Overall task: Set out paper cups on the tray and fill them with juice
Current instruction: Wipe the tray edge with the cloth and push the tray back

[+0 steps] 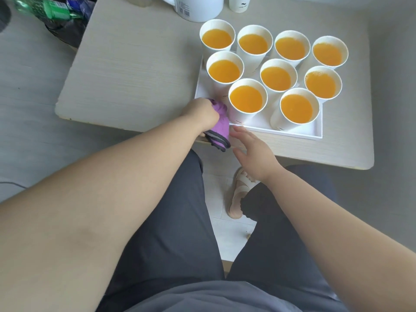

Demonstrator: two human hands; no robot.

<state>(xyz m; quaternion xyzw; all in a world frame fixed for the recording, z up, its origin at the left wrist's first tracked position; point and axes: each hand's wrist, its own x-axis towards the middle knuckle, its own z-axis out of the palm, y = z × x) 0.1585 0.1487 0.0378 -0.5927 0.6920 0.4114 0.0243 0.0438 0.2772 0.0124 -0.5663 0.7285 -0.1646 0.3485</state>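
The left hand (200, 113) has its fingers closed around one purple cloth (219, 127) with a dark trim, pressed at the near left corner of the white tray (299, 133). Just right of it, the right hand (254, 152) hovers with fingers spread, holding nothing, over the counter (135, 70) edge. Beyond the fingers, nine paper cups (245, 102) of orange juice stand on the tray. Their small printed marks are unreadable.

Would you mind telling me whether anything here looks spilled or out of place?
No spill is visible. All nine paper cups stand upright on the tray. The left hand grips a purple cloth at the tray's near corner.
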